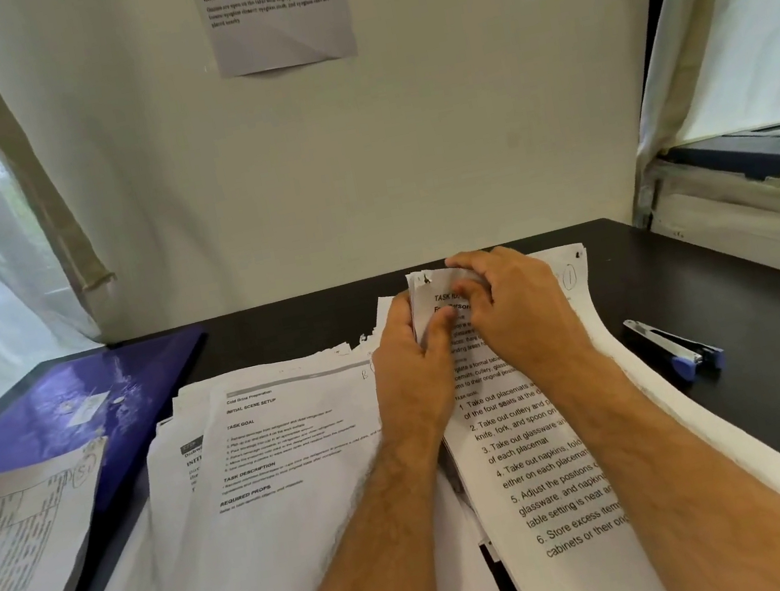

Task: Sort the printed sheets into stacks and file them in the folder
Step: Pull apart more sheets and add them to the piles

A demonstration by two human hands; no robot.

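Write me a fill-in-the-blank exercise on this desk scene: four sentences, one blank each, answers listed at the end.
1. Both hands, the left hand and the right hand, pinch the top ____ corner of the sheets.
2. The folder is ____ in colour.
3. The stapler lies to the ____ of those sheets.
4. The sheet with the circled S1 partly covers the ____.

Missing words: left; blue; right; folder
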